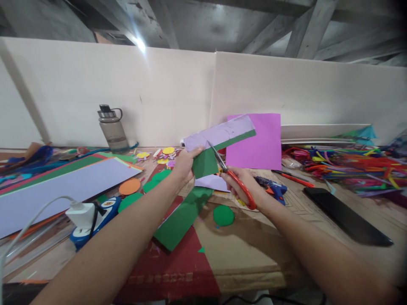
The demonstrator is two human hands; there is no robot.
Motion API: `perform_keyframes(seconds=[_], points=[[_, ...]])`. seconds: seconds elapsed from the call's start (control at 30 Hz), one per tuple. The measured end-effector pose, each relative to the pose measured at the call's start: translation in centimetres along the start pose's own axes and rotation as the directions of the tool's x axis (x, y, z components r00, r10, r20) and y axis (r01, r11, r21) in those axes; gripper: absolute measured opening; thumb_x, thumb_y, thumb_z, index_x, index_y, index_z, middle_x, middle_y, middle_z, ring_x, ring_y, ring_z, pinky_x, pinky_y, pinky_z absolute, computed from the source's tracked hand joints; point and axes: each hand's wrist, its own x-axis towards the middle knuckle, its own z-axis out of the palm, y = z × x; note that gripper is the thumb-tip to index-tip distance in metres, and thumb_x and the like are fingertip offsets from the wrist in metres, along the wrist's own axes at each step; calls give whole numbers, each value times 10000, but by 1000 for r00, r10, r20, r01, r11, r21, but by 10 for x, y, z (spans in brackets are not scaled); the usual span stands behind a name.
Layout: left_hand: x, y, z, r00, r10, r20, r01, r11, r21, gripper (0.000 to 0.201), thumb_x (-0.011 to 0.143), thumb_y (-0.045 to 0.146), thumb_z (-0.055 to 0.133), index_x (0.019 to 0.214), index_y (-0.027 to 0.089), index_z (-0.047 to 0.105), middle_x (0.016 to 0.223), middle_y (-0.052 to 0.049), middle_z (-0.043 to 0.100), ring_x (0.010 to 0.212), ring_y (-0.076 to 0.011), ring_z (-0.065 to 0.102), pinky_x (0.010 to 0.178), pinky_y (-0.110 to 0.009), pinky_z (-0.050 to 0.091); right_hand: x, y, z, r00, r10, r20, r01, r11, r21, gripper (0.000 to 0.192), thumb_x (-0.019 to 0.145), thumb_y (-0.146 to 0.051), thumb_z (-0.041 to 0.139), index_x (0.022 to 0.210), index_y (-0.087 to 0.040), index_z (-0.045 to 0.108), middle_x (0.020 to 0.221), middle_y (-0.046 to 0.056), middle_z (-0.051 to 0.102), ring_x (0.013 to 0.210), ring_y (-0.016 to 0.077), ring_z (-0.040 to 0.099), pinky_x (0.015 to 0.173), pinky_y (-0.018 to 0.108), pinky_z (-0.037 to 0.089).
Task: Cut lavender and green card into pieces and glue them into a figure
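Observation:
My left hand (186,165) pinches a strip of lilac paper (222,130) together with green paper (206,164) that shows below and along its lower edge. In my right hand (243,184) is a pair of scissors (241,186) with orange-red handles. Its blades point up and left, reaching the papers just right of my left fingers. A green paper circle (224,215) lies on the cardboard below my hands. Left of it rests a green paper strip (184,220). Behind the held papers a magenta sheet (263,142) leans against the wall.
A water bottle (113,129) stands back left. A blue power strip (95,224) with a white plug and cable sits left of my forearm. Right of my hands are a blue glue gun (277,191), a black phone (348,216) and piled pipe cleaners (359,167).

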Motion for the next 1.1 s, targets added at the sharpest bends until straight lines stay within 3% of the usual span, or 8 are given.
perform_keyframes(seconds=[0.17,0.33,0.5,0.63,0.83,0.9,1.0,1.1], points=[[4,2,-2,989,136,-54,-138,990,-27,370,578,267,856,894,164,694,868,-37,747,803,-190,692,852,-350,545,-3,-3,0,998,-46,39,47,999,-26,169,864,-359,498,786,-210,505,590,-31,511,500,111,456,462,230,340],[2,-5,1,995,86,45,-85,996,-15,395,539,248,874,884,143,714,900,-70,759,797,-199,689,828,-347,549,-3,-11,-3,995,-89,50,89,996,2,110,848,-297,466,778,-215,443,605,-40,492,510,108,449,488,239,352],[-3,-7,5,995,86,49,-87,996,20,387,527,276,889,850,149,718,877,-65,758,836,-212,692,878,-370,530,-2,-11,-4,993,-99,63,95,994,61,105,837,-294,453,770,-219,424,590,-55,460,484,95,419,472,234,335],[-3,-7,5,995,90,40,-90,996,12,398,519,273,891,854,152,714,868,-62,757,851,-222,695,891,-385,526,-3,-15,0,998,-25,56,18,993,120,134,807,-314,472,739,-225,399,570,-63,449,447,85,404,432,224,313],[1,-11,3,997,72,33,-71,997,-12,354,578,222,852,896,147,716,909,-71,762,833,-209,699,870,-367,542,-2,-21,7,976,218,28,-218,951,219,188,821,-359,426,696,-237,356,502,-65,409,397,96,389,378,225,295],[2,-12,2,999,34,23,-33,999,-26,332,594,195,834,901,139,722,892,-73,762,801,-206,699,847,-368,554,-2,-19,6,982,187,22,-188,964,191,180,810,-344,448,696,-234,363,512,-62,426,404,94,399,380,220,296],[4,-12,0,998,-58,0,58,997,-40,293,609,175,814,885,134,726,876,-77,762,756,-203,693,804,-365,573,-3,-18,1,998,40,53,-45,995,90,146,798,-324,483,720,-228,407,518,-62,446,418,91,409,400,215,314],[5,-10,-2,995,-104,5,104,994,-28,291,604,179,821,877,137,731,904,-88,761,781,-213,697,820,-369,573,-3,-17,-4,996,17,86,-22,998,57,144,818,-341,469,740,-226,430,502,-66,439,407,92,404,401,215,328]])
